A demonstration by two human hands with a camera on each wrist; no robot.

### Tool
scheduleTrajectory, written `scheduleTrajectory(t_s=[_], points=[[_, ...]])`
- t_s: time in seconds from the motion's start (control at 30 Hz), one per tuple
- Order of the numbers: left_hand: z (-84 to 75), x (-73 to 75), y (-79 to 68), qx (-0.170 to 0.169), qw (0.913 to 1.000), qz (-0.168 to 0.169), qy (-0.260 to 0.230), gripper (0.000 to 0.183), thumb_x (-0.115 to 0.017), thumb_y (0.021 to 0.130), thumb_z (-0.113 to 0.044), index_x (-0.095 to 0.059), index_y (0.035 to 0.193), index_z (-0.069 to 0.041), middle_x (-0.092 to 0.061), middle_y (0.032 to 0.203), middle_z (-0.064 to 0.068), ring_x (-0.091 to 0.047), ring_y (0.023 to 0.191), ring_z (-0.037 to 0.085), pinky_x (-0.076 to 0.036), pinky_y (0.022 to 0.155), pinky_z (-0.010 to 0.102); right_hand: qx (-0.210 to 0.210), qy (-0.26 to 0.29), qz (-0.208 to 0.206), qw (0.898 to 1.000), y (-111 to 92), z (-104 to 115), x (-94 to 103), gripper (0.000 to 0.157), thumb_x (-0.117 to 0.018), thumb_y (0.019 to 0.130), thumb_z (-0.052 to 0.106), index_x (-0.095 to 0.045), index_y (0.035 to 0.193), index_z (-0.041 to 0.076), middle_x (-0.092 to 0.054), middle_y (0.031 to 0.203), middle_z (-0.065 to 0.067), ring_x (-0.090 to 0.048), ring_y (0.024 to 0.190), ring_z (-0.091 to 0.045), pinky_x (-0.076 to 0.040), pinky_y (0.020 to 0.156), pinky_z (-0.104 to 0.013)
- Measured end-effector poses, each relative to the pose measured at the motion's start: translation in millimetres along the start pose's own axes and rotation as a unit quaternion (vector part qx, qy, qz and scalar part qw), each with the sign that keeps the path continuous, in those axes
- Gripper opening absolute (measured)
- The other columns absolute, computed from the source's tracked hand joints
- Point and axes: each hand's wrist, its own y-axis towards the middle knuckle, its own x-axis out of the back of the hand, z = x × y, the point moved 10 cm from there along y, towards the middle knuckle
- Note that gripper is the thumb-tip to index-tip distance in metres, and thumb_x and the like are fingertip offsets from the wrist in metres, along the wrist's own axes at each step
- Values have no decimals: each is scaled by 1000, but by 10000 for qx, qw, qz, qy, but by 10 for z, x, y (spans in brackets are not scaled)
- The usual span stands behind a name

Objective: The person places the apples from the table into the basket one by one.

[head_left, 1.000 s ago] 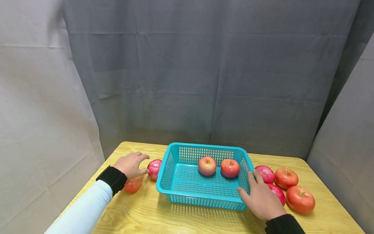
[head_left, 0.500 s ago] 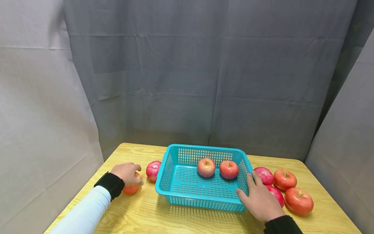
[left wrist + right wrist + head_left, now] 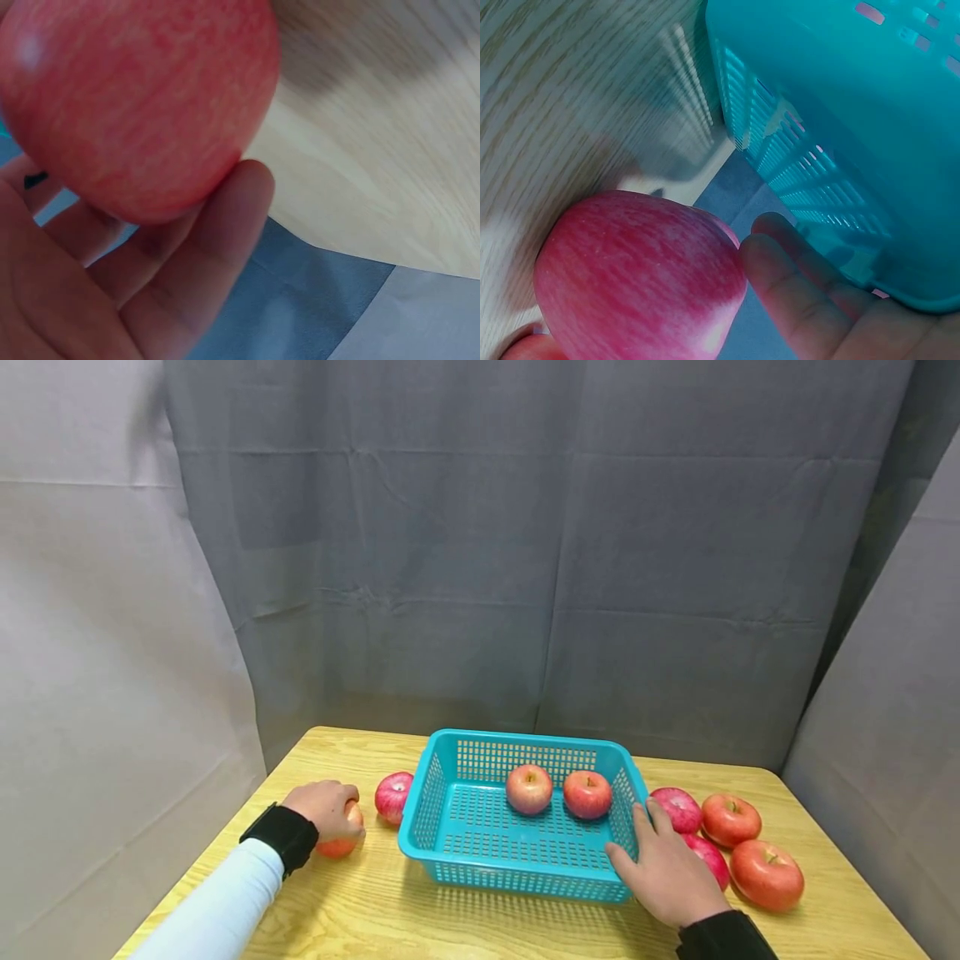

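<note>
At the left of the table, my left hand (image 3: pixel 324 807) grips a red apple (image 3: pixel 337 847); in the left wrist view its curled fingers (image 3: pixel 214 247) lie against the apple's side. A blue plastic basket (image 3: pixel 480 831) stands mid-table and holds two apples, one paler (image 3: pixel 529 789) and one redder (image 3: pixel 588 795). My right hand (image 3: pixel 671 877) holds the basket's right rim, thumb on the inner side and fingers outside. In the right wrist view those fingers (image 3: pixel 795 292) lie between the basket wall and a pinkish-red apple (image 3: pixel 641 274).
Another pinkish-red apple (image 3: pixel 392 797) sits between my left hand and the basket. Right of the basket several apples cluster, among them a large red one (image 3: pixel 767 875) in front and another (image 3: pixel 731 821) behind. Grey cloth (image 3: pixel 450 568) hangs behind the wooden table (image 3: pixel 360 918).
My left hand has come down from above the near-left apple and its fingers have closed round it. The right hand stays at the basket rim; the basket and other apples have not moved.
</note>
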Motion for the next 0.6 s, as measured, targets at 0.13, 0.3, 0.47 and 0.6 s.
scheduleTrajectory(t_s=[0.13,0.3,0.47,0.6], points=[[-49,127,27,-68,9999,-98,76,46,-77,68,-50,-65,98,-17,-60,78,-1,-50,66,19,-49,61,40,-14,-23,-33,10000,-5,-9,-6,101,-34,87,75,-28,142,-9,-18,146,-30,-40,117,-48,-47,80,-65],[-143,356,75,-181,9995,-217,150,44,-76,68,-48,-65,97,-17,-59,76,-1,-50,65,19,-48,60,39,-33,-19,-51,10000,-13,-20,-5,100,-35,86,75,-28,143,-8,-19,146,-30,-40,116,-48,-48,79,-64],[-246,557,133,-285,9989,-317,206,40,-74,68,-45,-66,97,-18,-58,75,-2,-50,64,19,-47,58,37,-7,-3,-74,10000,-21,-8,11,99,-35,87,74,-28,142,-8,-19,147,-30,-40,116,-48,-48,79,-64],[-338,692,180,-413,9982,-382,210,38,-72,68,-45,-65,95,-18,-58,72,-3,-50,62,17,-46,55,35,6,11,-50,10000,-15,13,19,99,-35,87,74,-28,142,-9,-18,147,-30,-40,117,-48,-47,81,-64]])
